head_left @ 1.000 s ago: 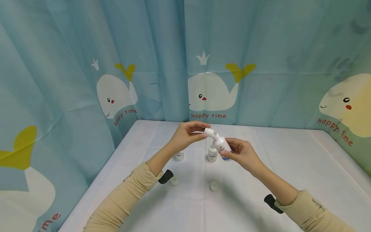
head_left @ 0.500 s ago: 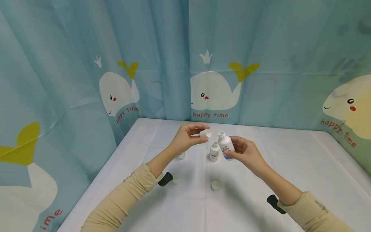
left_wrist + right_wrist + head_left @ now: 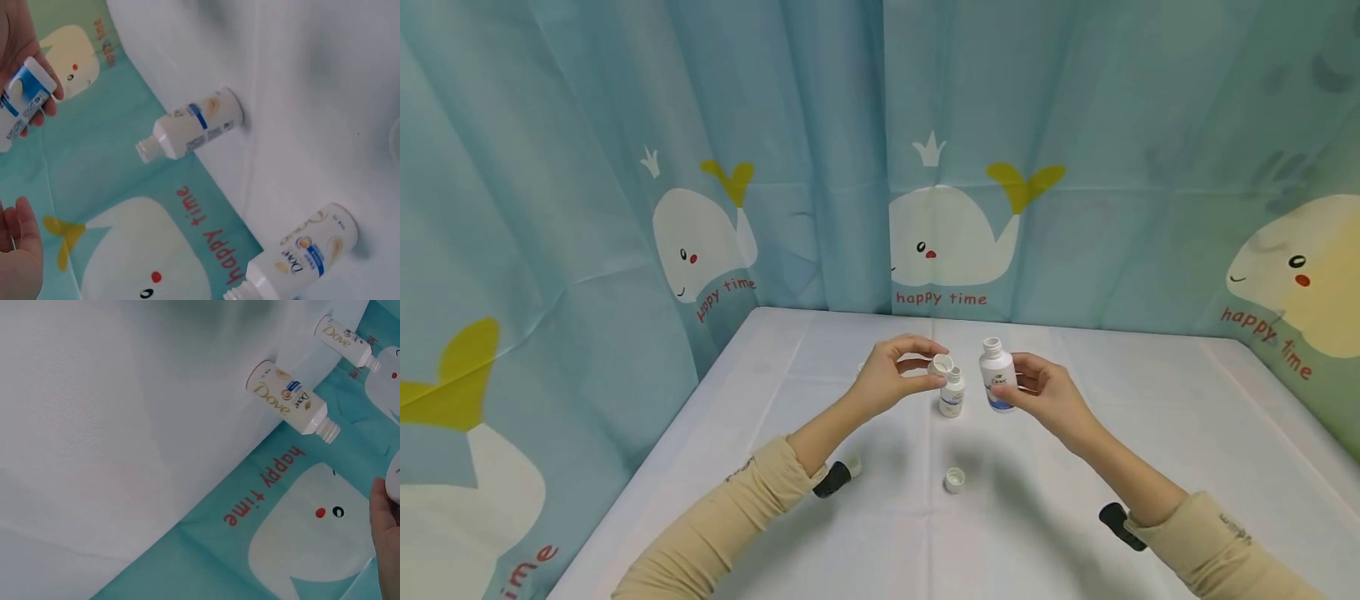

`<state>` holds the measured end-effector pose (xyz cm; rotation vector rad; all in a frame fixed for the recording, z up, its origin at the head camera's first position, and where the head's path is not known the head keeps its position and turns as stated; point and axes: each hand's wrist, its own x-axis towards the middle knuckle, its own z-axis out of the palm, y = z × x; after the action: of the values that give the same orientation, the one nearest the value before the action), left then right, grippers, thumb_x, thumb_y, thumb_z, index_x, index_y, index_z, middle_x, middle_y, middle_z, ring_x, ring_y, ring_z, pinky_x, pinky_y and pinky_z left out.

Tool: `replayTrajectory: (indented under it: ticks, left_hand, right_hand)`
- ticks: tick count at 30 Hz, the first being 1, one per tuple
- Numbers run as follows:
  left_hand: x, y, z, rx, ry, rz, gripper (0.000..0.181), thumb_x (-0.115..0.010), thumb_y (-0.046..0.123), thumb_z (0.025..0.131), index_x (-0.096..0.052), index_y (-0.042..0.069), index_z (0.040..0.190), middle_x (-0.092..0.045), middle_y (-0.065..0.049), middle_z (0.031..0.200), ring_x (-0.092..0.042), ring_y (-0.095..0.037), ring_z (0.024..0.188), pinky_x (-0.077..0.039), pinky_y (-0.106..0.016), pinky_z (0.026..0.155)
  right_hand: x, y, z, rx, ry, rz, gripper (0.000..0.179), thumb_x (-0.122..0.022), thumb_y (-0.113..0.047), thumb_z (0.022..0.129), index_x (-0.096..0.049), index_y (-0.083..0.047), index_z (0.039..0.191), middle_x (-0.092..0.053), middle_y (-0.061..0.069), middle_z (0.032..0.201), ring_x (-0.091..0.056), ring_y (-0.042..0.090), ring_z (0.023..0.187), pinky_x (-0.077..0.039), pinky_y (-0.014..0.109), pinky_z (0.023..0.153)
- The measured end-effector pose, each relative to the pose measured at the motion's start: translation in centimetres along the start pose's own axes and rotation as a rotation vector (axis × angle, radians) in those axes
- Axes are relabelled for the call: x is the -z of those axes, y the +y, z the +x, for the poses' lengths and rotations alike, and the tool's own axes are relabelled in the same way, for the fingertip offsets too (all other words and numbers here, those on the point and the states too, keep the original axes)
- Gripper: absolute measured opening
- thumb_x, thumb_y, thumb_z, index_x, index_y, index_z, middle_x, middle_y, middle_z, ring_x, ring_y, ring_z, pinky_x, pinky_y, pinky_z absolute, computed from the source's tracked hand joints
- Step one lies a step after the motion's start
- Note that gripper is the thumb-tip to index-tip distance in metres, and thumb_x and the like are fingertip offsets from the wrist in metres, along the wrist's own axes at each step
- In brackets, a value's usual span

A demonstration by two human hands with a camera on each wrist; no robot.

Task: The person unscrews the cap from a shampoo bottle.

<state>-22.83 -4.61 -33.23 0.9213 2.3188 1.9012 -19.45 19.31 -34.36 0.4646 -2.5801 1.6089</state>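
Note:
In the head view my left hand [image 3: 889, 379] pinches a white screw cap [image 3: 941, 365], its hollow side showing. To its right, my right hand [image 3: 1051, 402] grips a white Dove bottle [image 3: 997, 373] upright above the table, its threaded neck uncapped. Cap and bottle are apart. Between and beyond the hands stands a second uncapped Dove bottle [image 3: 952, 398]. A third bottle, mostly hidden behind my left hand in the head view, shows in the left wrist view as an uncapped bottle [image 3: 306, 256]. In the right wrist view only the right hand's edge [image 3: 384, 531] appears.
On the white table [image 3: 1037, 517] a loose cap [image 3: 954, 480] lies in front of the hands. Another cap [image 3: 853, 465] is partly covered by the black strap piece [image 3: 832, 481] at my left wrist. A blue whale-print curtain [image 3: 820, 167] borders the table's back and left.
The cap has come away from the held bottle's mouth, turned hollow side toward me and lowered slightly. My right hand has moved right and brought the bottle from tilted to upright.

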Motion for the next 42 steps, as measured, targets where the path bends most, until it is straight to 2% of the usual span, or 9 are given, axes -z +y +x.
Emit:
replayTrajectory:
  ticks: [4,12,15,20,23,28,38,40,42]
  left_hand:
    - [-0.3,0.0,-0.2,-0.001,-0.003,0.012,0.033,-0.073,-0.001,0.078,-0.064,-0.005,0.110,-0.062,-0.019,0.113,-0.060,-0.019,0.098,-0.052,-0.024,0.090]
    - [-0.7,-0.1,-0.6,0.059,-0.021,-0.040,0.035,-0.071,-0.003,0.079,-0.063,-0.006,0.113,-0.065,-0.023,0.113,-0.066,-0.017,0.092,-0.055,-0.025,0.085]
    - [-0.8,-0.2,-0.7,0.068,-0.026,-0.043,0.035,-0.072,-0.003,0.079,-0.064,-0.007,0.112,-0.066,-0.023,0.112,-0.066,-0.016,0.091,-0.056,-0.026,0.084]
    - [-1.0,-0.6,-0.9,0.039,-0.043,-0.042,0.033,-0.072,-0.005,0.077,-0.063,-0.007,0.109,-0.065,-0.023,0.110,-0.064,-0.015,0.093,-0.054,-0.032,0.089]
    - [-1.2,-0.8,-1.1,0.020,-0.055,-0.042,0.032,-0.072,-0.006,0.076,-0.063,-0.008,0.107,-0.064,-0.024,0.109,-0.064,-0.015,0.094,-0.054,-0.030,0.089]
    - [-1.6,-1.0,-1.4,0.019,-0.064,-0.051,0.032,-0.072,-0.007,0.076,-0.063,-0.009,0.107,-0.064,-0.025,0.108,-0.064,-0.015,0.093,-0.054,-0.024,0.087]
    - [-2.2,-1.4,-2.3,0.085,-0.077,0.002,0.033,-0.077,0.001,0.074,-0.067,-0.002,0.105,-0.067,-0.021,0.097,-0.061,-0.002,0.077,-0.055,-0.019,0.074]
    - [-2.3,-1.5,-2.7,0.085,-0.075,-0.001,0.032,-0.077,0.001,0.074,-0.067,-0.003,0.105,-0.067,-0.022,0.097,-0.060,-0.001,0.076,-0.054,-0.019,0.074]
    - [-2.3,-1.6,-3.0,0.090,-0.076,-0.005,0.032,-0.077,0.000,0.074,-0.067,-0.003,0.105,-0.067,-0.022,0.096,-0.060,-0.001,0.075,-0.054,-0.018,0.073]
  right_hand:
    - [0.3,0.4,0.1,0.033,0.005,0.011,0.044,-0.066,-0.010,0.088,-0.050,0.008,0.124,-0.059,0.029,0.122,-0.059,-0.005,0.093,-0.051,0.014,0.083]
    - [0.8,0.7,-0.2,0.031,-0.008,0.001,0.042,-0.066,-0.011,0.088,-0.051,0.009,0.123,-0.060,0.029,0.118,-0.060,-0.004,0.090,-0.051,0.013,0.081]
    - [1.0,0.7,-0.4,0.023,-0.008,-0.017,0.043,-0.066,-0.012,0.088,-0.051,0.008,0.123,-0.060,0.028,0.120,-0.063,0.007,0.096,-0.053,0.017,0.082]
    - [1.2,1.0,-0.6,0.008,0.010,-0.030,0.045,-0.066,-0.011,0.088,-0.049,0.009,0.126,-0.055,0.028,0.125,-0.060,0.038,0.110,-0.055,0.032,0.086]
    - [1.3,1.1,-0.7,-0.002,0.025,-0.039,0.047,-0.065,-0.011,0.089,-0.048,0.009,0.128,-0.054,0.028,0.126,-0.057,0.043,0.113,-0.055,0.035,0.088]
    - [1.6,1.5,-0.9,0.004,0.040,-0.062,0.048,-0.064,-0.013,0.090,-0.047,0.009,0.129,-0.056,0.028,0.125,-0.058,0.041,0.111,-0.055,0.034,0.087]
    - [1.9,2.7,-1.7,0.153,-0.029,-0.110,0.048,-0.065,-0.003,0.087,-0.046,0.011,0.128,-0.057,0.029,0.119,-0.064,0.035,0.101,-0.058,0.035,0.079]
    - [2.0,2.9,-1.7,0.170,-0.027,-0.113,0.046,-0.065,-0.003,0.087,-0.046,0.011,0.127,-0.057,0.030,0.117,-0.066,0.028,0.100,-0.058,0.033,0.079]
    - [2.1,3.1,-1.7,0.191,-0.017,-0.113,0.045,-0.065,-0.002,0.086,-0.048,0.012,0.125,-0.059,0.028,0.115,-0.066,0.013,0.099,-0.057,0.026,0.080]
